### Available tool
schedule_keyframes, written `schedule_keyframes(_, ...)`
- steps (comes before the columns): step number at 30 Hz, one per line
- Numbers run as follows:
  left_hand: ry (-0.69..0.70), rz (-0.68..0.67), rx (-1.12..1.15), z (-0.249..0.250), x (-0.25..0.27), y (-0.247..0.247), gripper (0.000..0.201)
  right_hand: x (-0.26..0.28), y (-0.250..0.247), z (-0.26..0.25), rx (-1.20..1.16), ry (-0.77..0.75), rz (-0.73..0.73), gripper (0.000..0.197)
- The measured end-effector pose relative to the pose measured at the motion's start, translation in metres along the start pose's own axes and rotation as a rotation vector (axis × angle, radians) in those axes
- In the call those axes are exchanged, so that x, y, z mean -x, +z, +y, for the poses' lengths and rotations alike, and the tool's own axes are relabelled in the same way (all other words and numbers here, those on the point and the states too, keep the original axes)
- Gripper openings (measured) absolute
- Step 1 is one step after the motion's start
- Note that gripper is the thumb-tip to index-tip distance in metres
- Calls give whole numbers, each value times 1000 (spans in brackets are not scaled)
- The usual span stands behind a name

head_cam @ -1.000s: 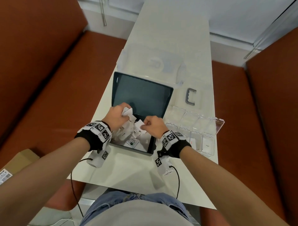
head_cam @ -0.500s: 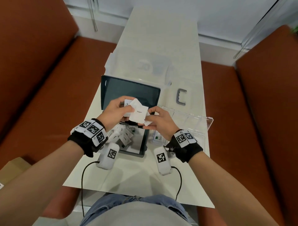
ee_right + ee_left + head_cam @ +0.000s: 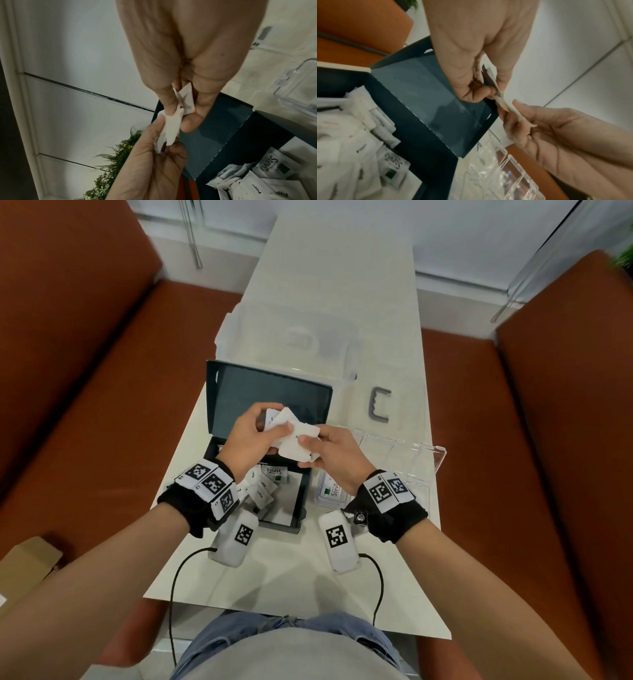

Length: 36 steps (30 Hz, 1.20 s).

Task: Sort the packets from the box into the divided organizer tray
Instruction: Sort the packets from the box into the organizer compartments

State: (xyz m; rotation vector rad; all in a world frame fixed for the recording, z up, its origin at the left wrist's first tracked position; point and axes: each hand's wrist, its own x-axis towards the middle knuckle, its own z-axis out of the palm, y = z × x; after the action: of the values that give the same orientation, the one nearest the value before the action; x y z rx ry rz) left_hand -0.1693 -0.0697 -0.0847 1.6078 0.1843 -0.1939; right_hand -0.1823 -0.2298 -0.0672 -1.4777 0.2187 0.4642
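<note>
Two hands meet above the dark box, and we hold a small bunch of white packets between them. Our left hand grips its share with the thumb on top and the other fingers curled underneath, pinching the paper edges. Just right of those fingers, our right hand pinches the same bunch, thumb pressed on the upper face and fingers folded below. How many packets sit in the pinch we cannot tell; in the wrist views they show only as thin white edges.

Below our left fingers, toward our body, the box lies open on the pale surface, its lid standing up beyond the fingertips. More loose packets lie heaped in its left half, one of them printed "Stevia" with a green square.

Under and to the right of our right fingers sits the clear divided organizer tray, touching or nearly touching the box's right wall. Another Stevia packet lies in its near left compartment, partly hidden by our right wrist. Beyond our right fingers a grey C-shaped handle rests on the surface, and further off a clear lid lies flat behind the box.
</note>
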Motion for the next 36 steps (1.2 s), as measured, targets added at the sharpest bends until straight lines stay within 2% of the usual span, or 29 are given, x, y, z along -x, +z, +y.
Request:
schedule_keyframes(3, -146, 80, 195, 2, -2, 0, 24, -1, -1, -4, 21, -45, 19, 28)
schedule_keyframes(5, -235, 80, 288, 4, -3, 0, 20, -1, -2, -6, 35, -66, 20, 29)
schedule_keyframes(10, -325, -92, 421, 9, 6, 10, 27, -4, 3, -8, 103, -108, 22, 24)
schedule_keyframes(15, -419, -157, 574, 15, 10, 14, 40, -5, 5, -4, 213, -152, 80, 14)
schedule_keyframes(17, -434, -210, 599, 15, 9, 14, 48, -4, 4, -3, 226, -176, 102, 11)
schedule_keyframes(19, -443, -249, 632, 16, 8, 14, 51, -4, 3, -2, 233, -206, 143, 17)
schedule_keyframes(22, -436, -284, 663, 18, 8, 13, 36, -5, -3, -4, 248, -238, 177, 21)
schedule_keyframes(26, -418, -309, 641, 21, 8, 16, 31, -6, -15, -8, 366, -295, 199, 11)
schedule_keyframes(28, -404, -301, 614, 21, 7, 22, 39, -7, -24, -10, 412, -314, 216, 5)
schedule_keyframes(33, -371, -310, 490, 19, 7, 41, 40, -3, -57, -17, 384, -262, 227, 3)
schedule_keyframes(36, -364, -314, 462, 14, 5, 51, 30, 3, -77, -17, 319, -207, 219, 8)
